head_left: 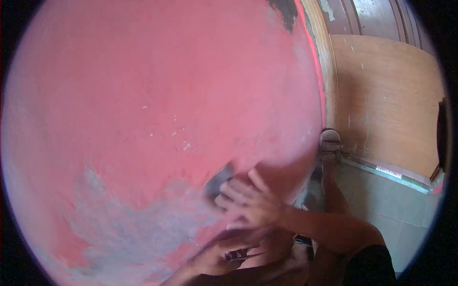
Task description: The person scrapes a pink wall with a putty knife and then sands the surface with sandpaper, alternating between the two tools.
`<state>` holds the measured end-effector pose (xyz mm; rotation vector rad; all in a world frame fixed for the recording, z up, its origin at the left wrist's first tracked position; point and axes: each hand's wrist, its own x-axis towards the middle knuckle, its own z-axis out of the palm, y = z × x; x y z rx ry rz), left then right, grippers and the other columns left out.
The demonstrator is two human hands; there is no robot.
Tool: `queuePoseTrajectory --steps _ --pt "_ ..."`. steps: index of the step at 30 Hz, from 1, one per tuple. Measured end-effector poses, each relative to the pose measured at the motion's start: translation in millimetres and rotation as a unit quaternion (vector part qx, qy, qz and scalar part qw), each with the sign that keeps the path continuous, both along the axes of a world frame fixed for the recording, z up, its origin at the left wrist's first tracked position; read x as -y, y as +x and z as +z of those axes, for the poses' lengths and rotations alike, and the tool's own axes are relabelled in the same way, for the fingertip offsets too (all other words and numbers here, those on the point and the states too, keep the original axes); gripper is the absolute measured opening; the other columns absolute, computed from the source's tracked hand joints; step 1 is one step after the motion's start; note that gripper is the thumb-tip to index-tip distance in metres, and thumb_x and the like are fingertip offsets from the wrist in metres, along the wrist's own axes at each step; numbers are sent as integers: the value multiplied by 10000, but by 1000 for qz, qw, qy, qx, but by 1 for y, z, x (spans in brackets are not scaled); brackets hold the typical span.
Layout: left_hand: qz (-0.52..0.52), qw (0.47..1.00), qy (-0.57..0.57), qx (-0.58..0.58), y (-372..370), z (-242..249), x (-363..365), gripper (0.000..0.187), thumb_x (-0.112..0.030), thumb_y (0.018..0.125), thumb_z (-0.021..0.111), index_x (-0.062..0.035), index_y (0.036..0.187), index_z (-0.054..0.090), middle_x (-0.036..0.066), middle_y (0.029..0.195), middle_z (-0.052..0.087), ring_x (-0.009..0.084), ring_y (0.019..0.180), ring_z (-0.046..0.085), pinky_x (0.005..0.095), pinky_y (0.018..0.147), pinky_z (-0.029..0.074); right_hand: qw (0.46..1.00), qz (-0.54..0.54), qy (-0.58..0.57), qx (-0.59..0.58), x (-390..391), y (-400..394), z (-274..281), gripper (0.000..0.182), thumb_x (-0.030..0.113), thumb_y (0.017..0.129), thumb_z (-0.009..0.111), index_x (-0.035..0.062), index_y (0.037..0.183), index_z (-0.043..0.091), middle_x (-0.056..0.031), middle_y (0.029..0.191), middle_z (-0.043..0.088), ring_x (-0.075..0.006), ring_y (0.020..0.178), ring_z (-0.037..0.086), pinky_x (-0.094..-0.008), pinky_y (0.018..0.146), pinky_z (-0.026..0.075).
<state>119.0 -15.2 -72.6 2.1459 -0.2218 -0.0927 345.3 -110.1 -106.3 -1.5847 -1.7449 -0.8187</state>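
Observation:
My right hand (250,202) reaches in from the right, its fingers pressed on a grey flat-bladed scraper (219,183). The blade lies against the pink wall (167,95), at the upper edge of a grey, patchy area; both hand and blade are blurred. Below it, near the bottom edge, my left hand (214,257) is closed round a dark object (234,255) with a thin, flat part, mostly hidden by the fingers. The two hands are close together but apart. Small pale specks mark the wall above them.
A wooden door frame (329,71) borders the wall on the right, beside a brown wood panel (386,100). A sandalled foot (330,139) stands at the frame's base. Pale floor tiles (381,200) and a bent leg are at the lower right.

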Motion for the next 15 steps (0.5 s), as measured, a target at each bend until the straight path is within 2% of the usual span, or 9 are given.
queuePoseTrajectory --steps 1,2,5,6,9,10,13,14,15 --pt "-11 1000 -2 17 0 2 1 553 82 913 667 -48 1445 594 141 1340 643 213 1135 638 340 919 523 998 -57 -9 35 1 19 -2 950 677 888 637 25 1548 436 -332 1576 376 -469 1514 316 -703 1196 168" --pt "-21 999 -3 35 0 5 1 548 84 913 666 -46 1442 597 144 1335 649 212 1124 640 343 909 526 989 -112 10 -91 8 27 -1 923 629 897 661 23 1554 431 -339 1596 349 -481 1521 298 -707 1196 158" --pt "-11 998 -5 58 1 19 4 550 90 913 659 -37 1443 592 157 1361 641 225 1157 638 355 929 527 948 -89 180 -248 -2 15 -1 915 620 916 642 21 1568 411 -349 1612 312 -485 1531 271 -705 1196 152" --pt "-12 997 10 71 4 16 2 544 88 916 658 -35 1441 593 155 1369 635 228 1166 637 355 939 524 945 -54 207 -248 -4 -3 3 900 612 932 620 33 1582 393 -319 1634 296 -467 1536 265 -683 1198 175" --pt "-24 995 27 88 15 8 1 526 79 922 658 -31 1432 599 150 1385 625 236 1177 635 349 953 515 995 50 14 -90 12 -26 13 883 596 934 625 49 1588 394 -275 1652 303 -448 1538 276 -664 1203 188" --pt "-24 996 16 87 16 7 2 519 76 922 661 -30 1426 604 147 1385 626 237 1171 636 345 949 513 997 67 2 -48 11 -21 12 837 556 928 652 58 1564 432 -244 1622 374 -442 1498 349 -659 1199 205" --pt "-12 998 -25 56 5 12 5 509 73 921 668 -28 1417 612 142 1370 634 234 1129 638 341 922 512 997 -51 48 10 15 32 14 861 550 915 665 46 1569 421 -273 1619 360 -453 1509 327 -673 1196 191" --pt "-5 998 -41 44 0 13 7 508 73 920 670 -28 1415 614 140 1362 638 232 1110 639 341 912 512 982 -142 46 -112 13 43 2 872 535 909 675 28 1569 411 -304 1616 340 -472 1518 301 -688 1190 180" --pt "1 999 -31 28 -4 11 5 507 74 920 669 -27 1415 615 141 1362 638 232 1118 640 341 916 513 973 -130 97 -164 10 39 1 865 535 911 671 28 1565 417 -309 1616 338 -476 1521 295 -690 1192 173"
